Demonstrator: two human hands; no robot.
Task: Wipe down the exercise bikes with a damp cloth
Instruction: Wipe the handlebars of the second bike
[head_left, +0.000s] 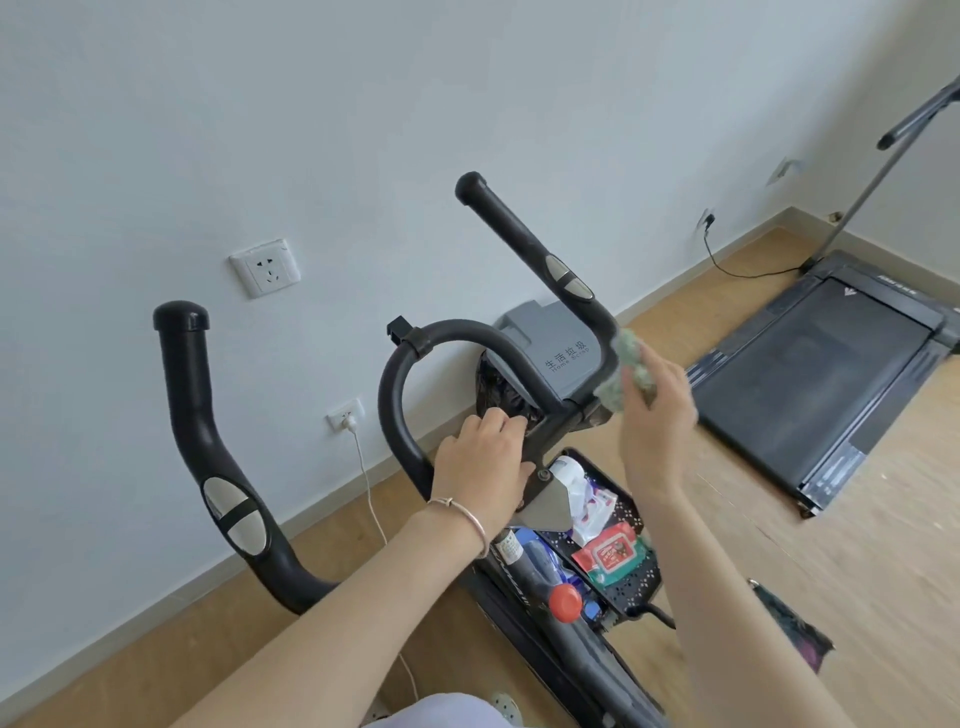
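While the left hand (483, 462) grips the handlebar (511, 228) mid-stem, the right hand (657, 415) at its 3 o'clock clutches the cloth (618, 374). Looks soft and floppy, so keep it bunched.

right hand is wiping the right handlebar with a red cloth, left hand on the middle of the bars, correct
Not quite: the head view shows a green cloth, not red. The right hand holds it against the right handlebar, left hand at the middle.
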